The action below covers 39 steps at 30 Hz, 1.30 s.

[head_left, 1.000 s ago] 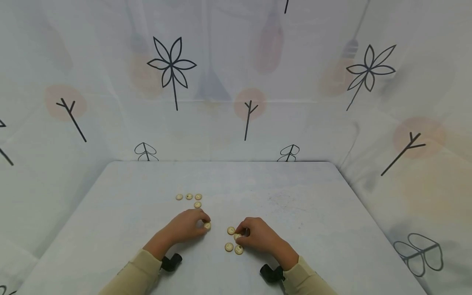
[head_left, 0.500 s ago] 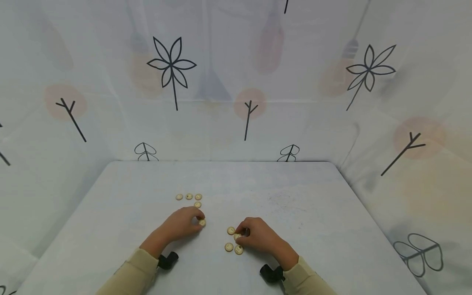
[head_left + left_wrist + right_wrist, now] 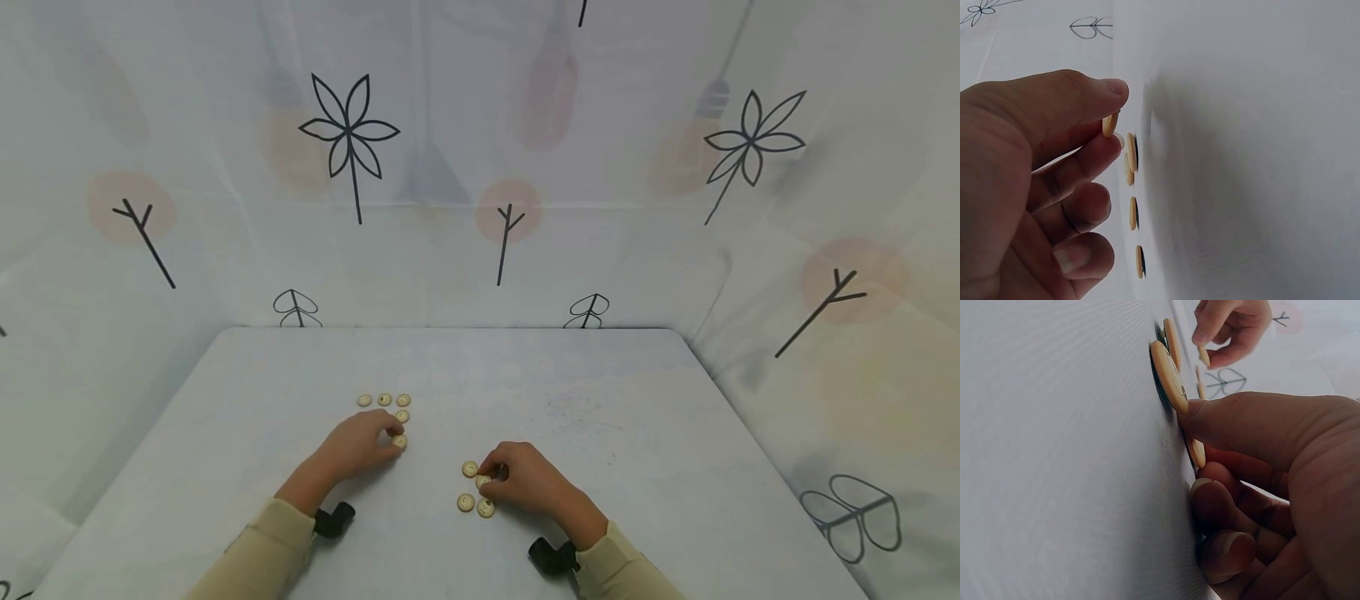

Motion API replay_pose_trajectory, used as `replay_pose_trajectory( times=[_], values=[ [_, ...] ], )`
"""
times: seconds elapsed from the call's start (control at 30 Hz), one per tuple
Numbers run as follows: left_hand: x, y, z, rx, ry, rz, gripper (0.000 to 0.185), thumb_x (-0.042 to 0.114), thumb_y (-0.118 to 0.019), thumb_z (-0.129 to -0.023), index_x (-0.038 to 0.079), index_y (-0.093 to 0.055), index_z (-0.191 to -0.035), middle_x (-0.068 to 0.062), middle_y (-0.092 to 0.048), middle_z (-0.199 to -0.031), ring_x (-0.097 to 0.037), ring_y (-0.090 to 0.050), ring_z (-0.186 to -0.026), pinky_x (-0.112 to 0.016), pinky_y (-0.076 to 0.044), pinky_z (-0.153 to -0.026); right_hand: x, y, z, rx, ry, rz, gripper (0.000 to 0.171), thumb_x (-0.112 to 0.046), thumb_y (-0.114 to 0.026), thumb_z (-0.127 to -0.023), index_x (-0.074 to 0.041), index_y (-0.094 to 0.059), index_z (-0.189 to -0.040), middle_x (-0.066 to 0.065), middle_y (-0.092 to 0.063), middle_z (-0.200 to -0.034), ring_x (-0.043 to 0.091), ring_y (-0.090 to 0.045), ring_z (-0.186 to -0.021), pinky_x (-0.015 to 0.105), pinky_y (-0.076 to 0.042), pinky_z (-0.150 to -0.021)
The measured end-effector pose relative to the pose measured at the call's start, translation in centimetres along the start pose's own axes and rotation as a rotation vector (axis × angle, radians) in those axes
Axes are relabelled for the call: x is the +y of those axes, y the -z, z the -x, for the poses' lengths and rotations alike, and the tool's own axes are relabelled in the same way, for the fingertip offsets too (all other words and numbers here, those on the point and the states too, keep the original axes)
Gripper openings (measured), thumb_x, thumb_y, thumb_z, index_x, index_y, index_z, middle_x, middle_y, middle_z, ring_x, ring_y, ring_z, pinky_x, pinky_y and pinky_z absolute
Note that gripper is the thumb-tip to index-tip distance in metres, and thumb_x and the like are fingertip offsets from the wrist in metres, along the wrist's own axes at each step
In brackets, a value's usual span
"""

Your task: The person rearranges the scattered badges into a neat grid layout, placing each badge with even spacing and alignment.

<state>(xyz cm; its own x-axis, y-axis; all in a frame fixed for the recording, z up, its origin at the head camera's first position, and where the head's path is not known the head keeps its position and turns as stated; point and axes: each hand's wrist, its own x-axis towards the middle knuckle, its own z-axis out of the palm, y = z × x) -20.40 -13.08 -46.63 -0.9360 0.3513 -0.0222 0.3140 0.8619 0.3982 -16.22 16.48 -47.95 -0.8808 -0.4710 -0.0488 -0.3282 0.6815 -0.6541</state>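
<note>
1. Counting the little tan wooden buttons: there's a group of four already laid out on the surface, three in a row (image 3: pixel 384 400) and a fourth button (image 3: pixel 402 416) tucked just under the right end of that row.
2. A fifth one, the pinched button (image 3: pixel 400 441), is held between thumb and fingertips of the left hand (image 3: pixel 358 446), right beside the fourth. The left wrist view shows it on edge in the pinch (image 3: pixel 1109 124), just off the surface.
3. Over by the right hand (image 3: pixel 525 479) there's a loose cluster of buttons (image 3: pixel 476 505): one at the top, two at the bottom, plus one partly under the fingertips (image 3: pixel 483 482). So four there, nine total as far as I can see.
4. The right hand is curled with its fingertips down on that half-hidden button. The right wrist view shows the button (image 3: pixel 1196 452) wedged between the fingers and the surface.
5. Both arms wear beige sleeves (image 3: pixel 258 558), with a small black wrist-mounted camera (image 3: pixel 333 520) on each.
6. The surface (image 3: pixel 615 433) is a plain white table with rounded corners. Behind and around it hangs a white backdrop (image 3: pixel 465 167) printed with black flower, twig and leaf doodles and faded orange blobs.
7. Versus a second ago: the left hand has carried its button up and to the left, from near the middle toward the laid-out group. The right hand hasn't budged.
</note>
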Motion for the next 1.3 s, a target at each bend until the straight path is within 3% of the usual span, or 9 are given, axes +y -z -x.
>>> replay_pose_trajectory(
  times=[0.7,0.87,1.3],
  values=[
    [-1.6,1.0,-1.1,0.006,0.067,-0.025,0.023,0.025,-0.072,-0.084,0.015,-0.070,-0.105,0.003,-0.067,-0.099,-0.021,-0.062,-0.101,-0.045,-0.049,-0.093,0.1,0.0,0.0,-0.005,0.005,-0.007,0.017,-0.027,-0.075,-0.082,-0.020,-0.073,-0.098,-0.012,-0.062,-0.086,0.002,-0.052,-0.075,0.022,-0.045,-0.065],
    [-1.9,1.2,-1.3,-0.008,0.101,-0.022,0.025,0.025,-0.071,-0.085,0.013,-0.070,-0.108,-0.001,-0.068,-0.106,-0.027,-0.061,-0.112,-0.048,-0.046,-0.098,0.1,0.0,0.0,-0.004,0.008,-0.008,0.017,-0.027,-0.075,-0.083,-0.020,-0.073,-0.098,-0.011,-0.062,-0.086,0.002,-0.053,-0.075,0.022,-0.045,-0.066],
    [-2.4,1.2,-2.2,-0.005,0.151,-0.055,0.028,0.026,-0.070,-0.087,0.012,-0.069,-0.110,-0.004,-0.068,-0.110,-0.026,-0.061,-0.111,-0.046,-0.048,-0.096,0.0,0.0,0.0,-0.009,-0.005,-0.015,0.017,-0.027,-0.075,-0.083,-0.019,-0.073,-0.098,-0.011,-0.063,-0.087,0.002,-0.053,-0.076,0.023,-0.045,-0.066]
  ],
)
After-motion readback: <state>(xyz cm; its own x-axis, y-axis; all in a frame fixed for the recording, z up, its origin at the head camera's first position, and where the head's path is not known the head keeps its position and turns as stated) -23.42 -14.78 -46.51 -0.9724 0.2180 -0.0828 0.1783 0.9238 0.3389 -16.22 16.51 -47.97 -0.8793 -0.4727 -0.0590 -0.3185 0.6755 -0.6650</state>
